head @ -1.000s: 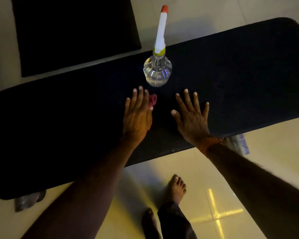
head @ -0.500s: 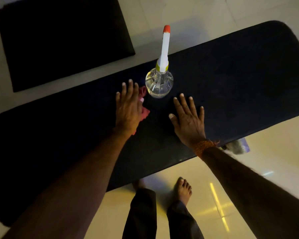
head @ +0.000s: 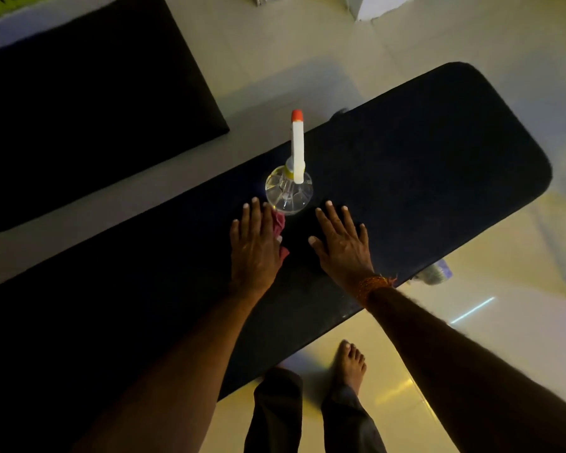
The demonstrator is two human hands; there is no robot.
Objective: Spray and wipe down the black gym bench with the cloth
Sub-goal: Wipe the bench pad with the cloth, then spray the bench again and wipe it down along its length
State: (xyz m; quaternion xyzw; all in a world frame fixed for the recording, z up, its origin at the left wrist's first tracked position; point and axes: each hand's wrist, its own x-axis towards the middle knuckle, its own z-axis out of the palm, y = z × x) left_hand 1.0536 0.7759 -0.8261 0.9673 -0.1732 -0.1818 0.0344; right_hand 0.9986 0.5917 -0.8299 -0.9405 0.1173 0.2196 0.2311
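Only dark letter fragments show, cut off by the frame's top left edge, on a yellow-green strip [head: 0, 4]; they cannot be read; the spray bottle [head: 289, 190] bears no legible label.

Left hand [head: 255, 253]: palm down, flat, fingers close together and pointing away from the body
Left arm: bare, stretched straight out from lower left
Right hand [head: 340, 246]: palm down, flat, fingers fanned apart, thumb out to the left
Right wrist: orange thread band [head: 371, 284] wrapped round it
Right arm: bare, reaching in from lower right
Hands: side by side, not touching
Legs: dark trousers, right foot [head: 352, 364] bare and pointing forward
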